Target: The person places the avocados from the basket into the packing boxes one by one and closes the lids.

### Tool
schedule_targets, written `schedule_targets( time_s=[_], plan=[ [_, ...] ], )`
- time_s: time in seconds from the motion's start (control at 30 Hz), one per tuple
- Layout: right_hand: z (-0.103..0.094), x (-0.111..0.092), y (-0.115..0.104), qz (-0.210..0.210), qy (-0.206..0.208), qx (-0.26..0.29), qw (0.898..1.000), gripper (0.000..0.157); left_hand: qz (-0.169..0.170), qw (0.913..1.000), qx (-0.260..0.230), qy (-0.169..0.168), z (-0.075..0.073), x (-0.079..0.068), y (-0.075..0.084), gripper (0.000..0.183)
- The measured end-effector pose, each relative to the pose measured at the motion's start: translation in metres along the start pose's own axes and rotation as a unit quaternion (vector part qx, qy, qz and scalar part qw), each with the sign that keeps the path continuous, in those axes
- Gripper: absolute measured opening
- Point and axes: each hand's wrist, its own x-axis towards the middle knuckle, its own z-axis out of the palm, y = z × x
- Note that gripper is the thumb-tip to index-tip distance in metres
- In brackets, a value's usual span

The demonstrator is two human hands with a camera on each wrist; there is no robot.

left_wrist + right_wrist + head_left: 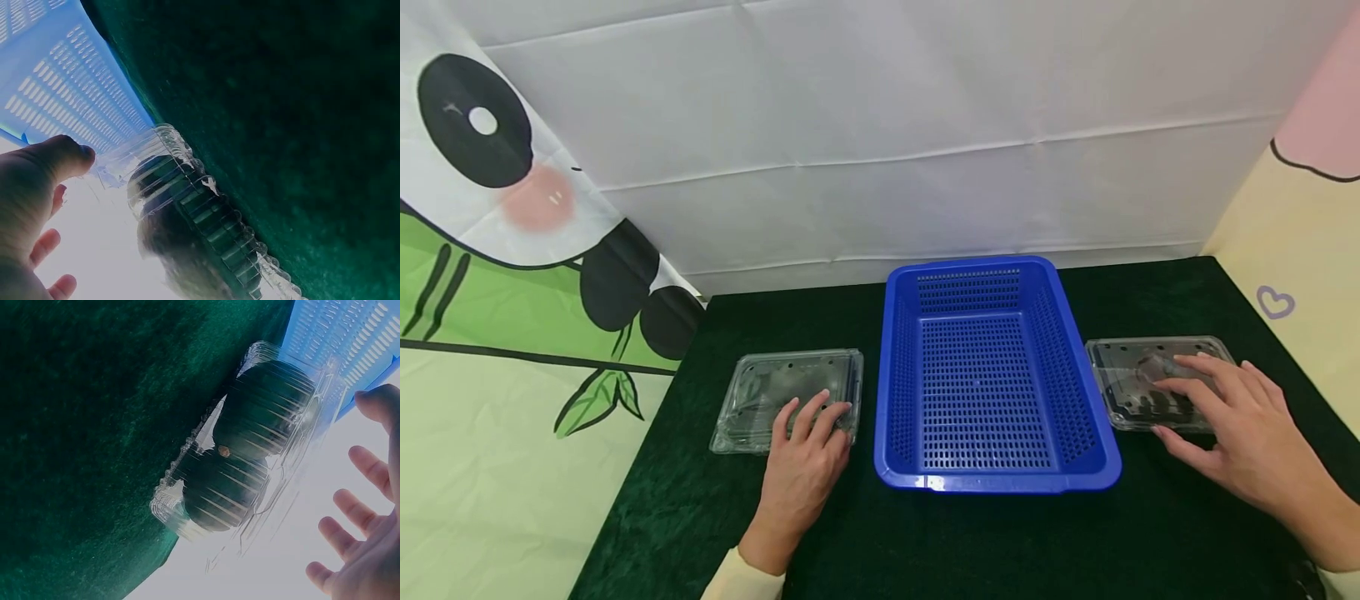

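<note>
To the left lies a clear plastic clamshell box (748,408) with a lidded top and small holes. My left hand (805,471) is over its near right part, fingers loosely spread at the lid. In the left wrist view, the thumb (69,156) comes near a box corner, and a dark rounded thing (181,244) shows through the ribbed wall. A like box (1112,375) lies to the right. Above its near right side is my right hand (1247,425), fingers spread and slightly bent. A dark green oval thing (256,419), resembling an avocado, shows inside it in the right wrist view.
Between the boxes stands a blue perforated plastic basket (996,483) with nothing in it. Dark green cloth (925,550) covers the table. A white curtain (850,208) hangs behind, with printed cloths at left and right.
</note>
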Motion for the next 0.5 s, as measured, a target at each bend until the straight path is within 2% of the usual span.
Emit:
schedule_targets(
  time_s=[0.4, 0.5],
  plan=[
    [-0.001, 0.0009, 0.0011, -0.002, -0.005, 0.002, 1.0, 0.088, -0.023, 0.9989, -0.04, 0.01, 0.0045, -0.0014, -0.0026, 0.016],
    [-0.0015, 0.0021, 0.0012, -0.005, -0.007, 0.001, 1.0, 0.082, -0.031, 0.9984, -0.048, 0.002, 0.0036, -0.002, -0.0027, 0.017]
  ],
)
